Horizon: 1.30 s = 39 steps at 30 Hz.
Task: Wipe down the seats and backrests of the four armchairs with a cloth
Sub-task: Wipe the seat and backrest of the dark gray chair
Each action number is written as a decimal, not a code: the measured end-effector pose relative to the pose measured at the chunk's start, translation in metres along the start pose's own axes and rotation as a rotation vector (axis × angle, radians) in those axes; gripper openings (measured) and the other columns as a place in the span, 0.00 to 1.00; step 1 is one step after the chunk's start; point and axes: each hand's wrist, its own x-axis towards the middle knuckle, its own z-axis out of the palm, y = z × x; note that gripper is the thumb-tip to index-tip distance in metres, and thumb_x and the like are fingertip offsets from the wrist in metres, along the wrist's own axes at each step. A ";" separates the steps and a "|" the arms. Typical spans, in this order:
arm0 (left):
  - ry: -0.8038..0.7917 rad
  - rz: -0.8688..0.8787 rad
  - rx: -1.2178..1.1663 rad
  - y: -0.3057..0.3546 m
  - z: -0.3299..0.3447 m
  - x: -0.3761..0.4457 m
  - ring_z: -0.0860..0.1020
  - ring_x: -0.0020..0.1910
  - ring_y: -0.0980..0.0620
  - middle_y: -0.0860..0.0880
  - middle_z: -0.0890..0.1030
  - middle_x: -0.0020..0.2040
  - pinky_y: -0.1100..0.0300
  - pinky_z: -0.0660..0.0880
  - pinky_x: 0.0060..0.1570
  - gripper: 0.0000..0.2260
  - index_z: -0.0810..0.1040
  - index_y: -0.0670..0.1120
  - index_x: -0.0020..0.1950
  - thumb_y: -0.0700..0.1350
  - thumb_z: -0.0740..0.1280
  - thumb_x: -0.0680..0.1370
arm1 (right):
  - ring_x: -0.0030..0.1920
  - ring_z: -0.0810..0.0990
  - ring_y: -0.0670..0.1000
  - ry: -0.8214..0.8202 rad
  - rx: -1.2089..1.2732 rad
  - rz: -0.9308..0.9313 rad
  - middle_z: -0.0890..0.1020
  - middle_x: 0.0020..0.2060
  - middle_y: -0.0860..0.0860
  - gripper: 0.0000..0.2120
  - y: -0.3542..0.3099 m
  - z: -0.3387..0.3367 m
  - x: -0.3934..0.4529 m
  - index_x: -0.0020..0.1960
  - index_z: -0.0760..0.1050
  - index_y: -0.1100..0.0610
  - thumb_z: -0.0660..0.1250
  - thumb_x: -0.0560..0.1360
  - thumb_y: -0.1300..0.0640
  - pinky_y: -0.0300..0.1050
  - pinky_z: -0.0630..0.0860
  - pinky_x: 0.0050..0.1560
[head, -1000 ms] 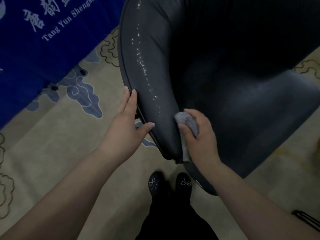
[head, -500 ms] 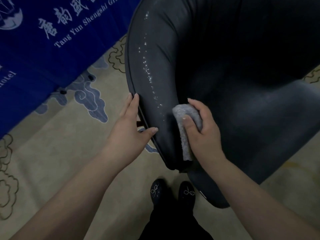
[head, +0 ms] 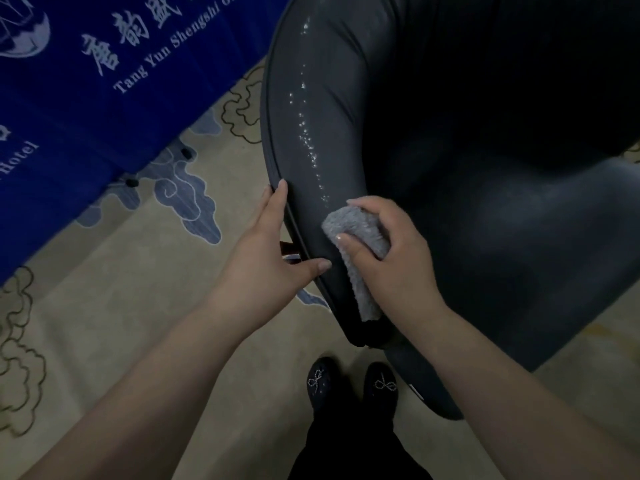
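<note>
The carpet (head: 145, 334), beige with blue and outlined cloud motifs, carried everything; a blue banner (head: 104, 98) with white lettering hung over its far left corner. The dark leather armchair (head: 502, 220) filled the right and far side of the carpet, its curved upper rim running toward the person's black shoes (head: 349, 386) at the near edge. A streak of glistening droplets (head: 308, 133) ran along that rim.

The left hand (head: 266, 258) lay nearly flat against the outer edge of the rim, fingers straight and thumb spread across the leather, bracing the chair and grasping nothing. The right hand (head: 391, 258) curled around a grey fluffy cloth (head: 360, 244), pressing it onto the rim, the cloth's tail trailing toward the near end.

Over the last second the cloth had climbed from the rim's near tip to just below the lowest droplets, while the left hand kept its brace. That suggested the stroke was working up the wet streak, which was not yet wiped; this chair's seat seemed still to come, and no other armchair was in view.
</note>
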 end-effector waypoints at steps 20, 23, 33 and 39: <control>-0.081 -0.040 -0.153 -0.005 -0.006 0.009 0.75 0.63 0.57 0.63 0.70 0.68 0.52 0.75 0.61 0.52 0.48 0.74 0.71 0.52 0.81 0.62 | 0.56 0.76 0.40 -0.020 0.005 -0.056 0.77 0.53 0.37 0.15 0.000 0.002 0.035 0.57 0.73 0.41 0.69 0.71 0.47 0.31 0.72 0.54; -0.079 -0.044 -0.162 -0.005 -0.006 0.011 0.74 0.65 0.56 0.60 0.71 0.68 0.51 0.74 0.62 0.52 0.48 0.75 0.71 0.53 0.81 0.61 | 0.56 0.76 0.43 -0.083 -0.045 -0.081 0.78 0.54 0.43 0.16 0.000 0.009 0.036 0.58 0.74 0.45 0.70 0.71 0.48 0.42 0.74 0.58; -0.064 -0.060 -0.144 -0.002 -0.008 0.015 0.78 0.60 0.56 0.60 0.74 0.65 0.53 0.77 0.57 0.54 0.49 0.75 0.70 0.52 0.82 0.59 | 0.53 0.77 0.41 -0.100 -0.121 -0.128 0.77 0.51 0.41 0.17 -0.007 0.013 0.050 0.58 0.74 0.43 0.69 0.69 0.44 0.40 0.75 0.54; -0.068 -0.094 -0.118 0.007 -0.013 0.015 0.82 0.47 0.60 0.53 0.72 0.69 0.54 0.79 0.53 0.54 0.47 0.78 0.68 0.57 0.80 0.55 | 0.52 0.78 0.42 0.037 -0.063 -0.026 0.79 0.51 0.43 0.13 -0.004 -0.008 0.065 0.54 0.75 0.45 0.72 0.70 0.51 0.45 0.76 0.56</control>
